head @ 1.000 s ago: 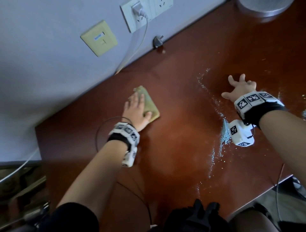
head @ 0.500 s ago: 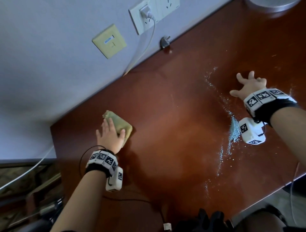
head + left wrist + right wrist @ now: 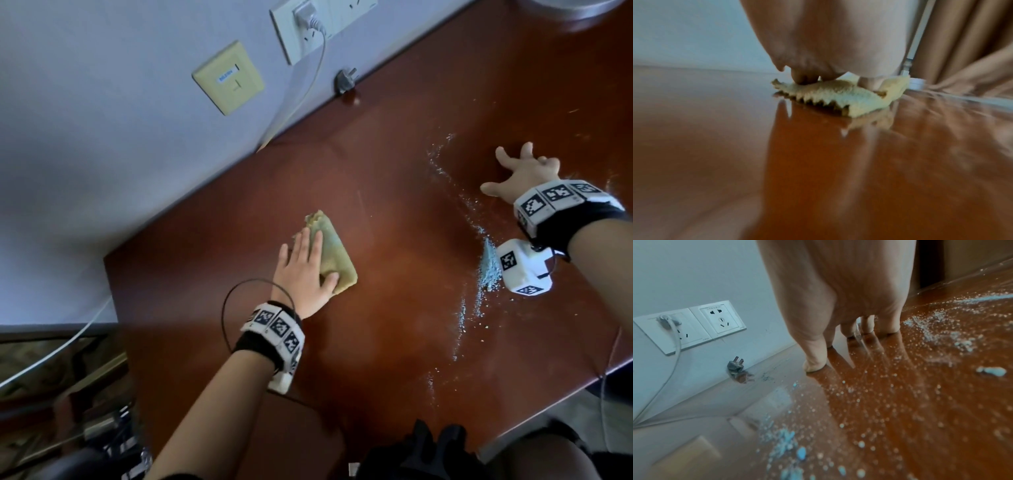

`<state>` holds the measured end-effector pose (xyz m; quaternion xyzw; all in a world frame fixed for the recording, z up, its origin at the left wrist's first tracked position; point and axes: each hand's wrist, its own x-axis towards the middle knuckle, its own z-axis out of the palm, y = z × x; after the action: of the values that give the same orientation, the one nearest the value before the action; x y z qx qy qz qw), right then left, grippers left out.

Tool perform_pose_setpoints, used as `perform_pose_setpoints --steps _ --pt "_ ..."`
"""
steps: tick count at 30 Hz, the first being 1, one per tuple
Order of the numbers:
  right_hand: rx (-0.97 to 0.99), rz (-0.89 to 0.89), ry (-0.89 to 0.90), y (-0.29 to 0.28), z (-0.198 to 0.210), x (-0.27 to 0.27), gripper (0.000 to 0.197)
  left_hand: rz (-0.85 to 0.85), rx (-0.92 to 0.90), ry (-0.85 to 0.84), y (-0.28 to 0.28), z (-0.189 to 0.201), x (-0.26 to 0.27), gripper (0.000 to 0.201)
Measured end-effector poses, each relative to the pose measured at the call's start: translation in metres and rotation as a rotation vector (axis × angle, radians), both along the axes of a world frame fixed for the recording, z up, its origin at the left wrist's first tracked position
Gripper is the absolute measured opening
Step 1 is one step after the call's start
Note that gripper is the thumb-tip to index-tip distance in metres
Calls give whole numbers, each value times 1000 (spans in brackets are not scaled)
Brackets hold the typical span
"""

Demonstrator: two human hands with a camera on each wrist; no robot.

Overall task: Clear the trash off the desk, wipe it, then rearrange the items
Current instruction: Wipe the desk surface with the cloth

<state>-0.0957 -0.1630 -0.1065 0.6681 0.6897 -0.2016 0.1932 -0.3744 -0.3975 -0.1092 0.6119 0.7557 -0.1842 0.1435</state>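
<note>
Left hand (image 3: 305, 270) flat, hiding much of cloth (image 3: 334, 260).

Yellow-green cloth (image 3: 330, 255) w/ zigzag edge, red-brown desk (image 3: 394, 154) — pale blue powder (image 3: 488, 267), b/w checker wristbands (image 3: 548, 198).

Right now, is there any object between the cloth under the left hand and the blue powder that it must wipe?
Nothing visible does. Only bare desk lies between the cloth under the left hand and the blue powder. The right hand rests beyond the powder.
</note>
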Motion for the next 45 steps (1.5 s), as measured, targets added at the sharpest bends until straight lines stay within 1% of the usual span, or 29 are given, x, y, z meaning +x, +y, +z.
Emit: perform_pose_setpoints --steps 2,4,7,8,10,12,15,19,21,24,25,27,31,33,35,37,39,40,42,45 --pt "2 -4 11 0 -1 1 75 86 0 36 -11 2 -28 81" --pt "4 -6 13 1 -2 0 75 271 -4 70 -23 4 -66 81" --pt "-3 -8 3 1 -2 -1 75 519 -123 102 -37 12 -119 77" --pt "-3 -9 0 1 -2 -1 75 564 -137 100 -37 12 -128 76" --pt "2 -5 -10 0 -2 -1 74 587 -112 101 -29 10 -132 76" --pt "1 0 -20 0 -1 -3 73 529 -100 93 -17 9 -122 77" --pt "2 2 -25 0 1 -4 73 303 -98 70 4 13 -85 81" --pt "0 5 -25 -2 3 -4 74 1 -72 -98 33 13 -1 84" --pt "1 4 -17 -1 4 -3 74 -126 -80 -165 39 11 28 82" --pt "2 5 -4 -2 4 -2 74 -279 -111 -132 37 12 45 79" --pt "4 7 -3 -3 5 -1 74 -295 -115 -117 34 14 44 79" --pt "11 10 -4 -3 5 -1 73 -261 -124 -90 24 16 31 79" --pt "11 23 -24 -4 6 -3 74 -17 -172 2 -7 23 -29 82" --pt "12 26 -32 -4 7 -4 74 78 -213 37 -17 26 -60 81" --pt "7 19 -25 -4 7 -4 74 129 -233 25 -18 28 -81 80" --pt "0 12 -18 -4 6 -4 74 136 -224 -7 -7 29 -90 80" --pt "4 5 -14 -4 5 -3 73 99 -212 -24 13 29 -91 80" --pt "9 3 -13 -4 4 -3 72 51 -210 -16 26 29 -88 80" --pt "13 0 -13 -3 2 -2 72 -93 -206 19 52 28 -72 80" --pt "10 -7 -11 -2 1 -1 72 -326 -193 26 75 26 -27 83"
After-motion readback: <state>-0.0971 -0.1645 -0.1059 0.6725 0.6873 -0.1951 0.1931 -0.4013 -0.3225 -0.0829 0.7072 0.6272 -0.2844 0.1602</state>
